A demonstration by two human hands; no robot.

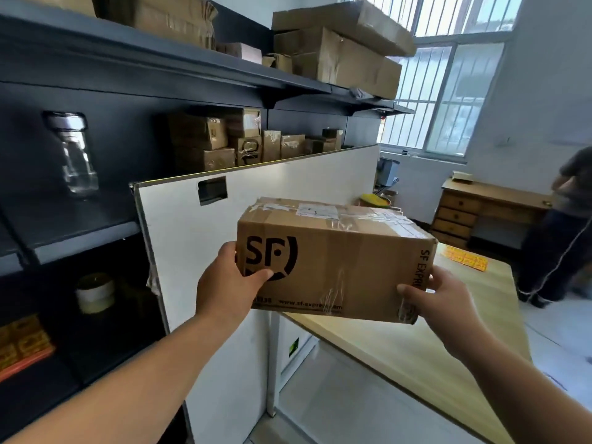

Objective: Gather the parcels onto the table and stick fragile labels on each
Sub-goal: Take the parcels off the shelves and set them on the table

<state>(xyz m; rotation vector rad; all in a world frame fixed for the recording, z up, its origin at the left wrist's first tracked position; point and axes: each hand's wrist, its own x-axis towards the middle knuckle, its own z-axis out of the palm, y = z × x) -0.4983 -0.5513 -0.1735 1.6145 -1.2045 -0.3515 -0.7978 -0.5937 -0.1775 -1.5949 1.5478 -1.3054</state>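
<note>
Gripping: left hand [229, 280] clasped the near-left end of the parcel [333, 261], thumb laid across the printed logo, fingers hidden behind the end face.
Right hand [440, 299]: clasped the right end, thumb on the front face near the lower corner, fingers wrapped round the side.
Parcel position: held in the air between both hands, clear of any surface, over the near-left edge of the table [426, 357].
Long axis: ran left to right across the view, the right end tipped slightly lower and farther away.
Key relation: bare tabletop lay below and to the right of the parcel, so nearer the right hand; judged a short lowering rightward and forward would seat it flat.
Tape: clear strips crinkled over the top and front, likely slick under the thumbs.
White panel [288, 193]: stood upright just behind the parcel, close to its far-left corner.
Label sheet [466, 258]: yellow-orange, lay at the table's far end, well apart from the parcel.
Shelves [205, 67]: more cardboard boxes [339, 56] remained up there.
Bystander [567, 225]: stood far right, beside a wooden desk [480, 206].
</note>
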